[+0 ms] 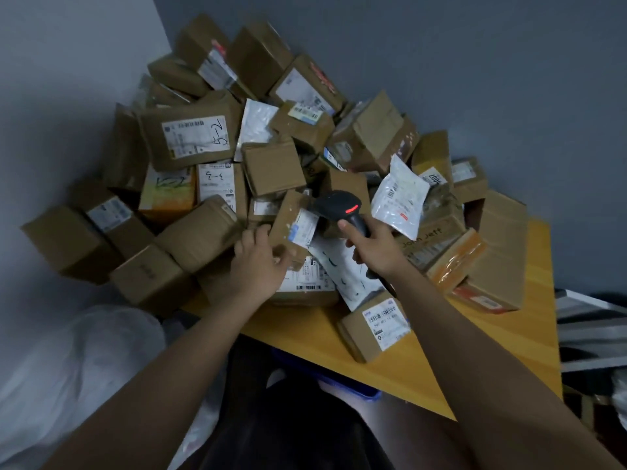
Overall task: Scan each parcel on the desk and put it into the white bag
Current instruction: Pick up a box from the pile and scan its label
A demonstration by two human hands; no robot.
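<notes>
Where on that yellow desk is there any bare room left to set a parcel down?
The bare patch is the near corner of the yellow wooden desk, in front of the small brown cardboard box with a white label and to its right, under the right forearm. Everything behind is crowded: the heap of brown cardboard parcels reaches the grey walls.

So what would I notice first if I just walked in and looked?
Probably the huge heap of brown cardboard parcels piled on the yellow desk, right up against the grey walls. Then, in the middle, the black scanner with its glowing red light, held in the right hand and aimed at the small box that the left hand holds. The white bag sits low on the left.
</notes>
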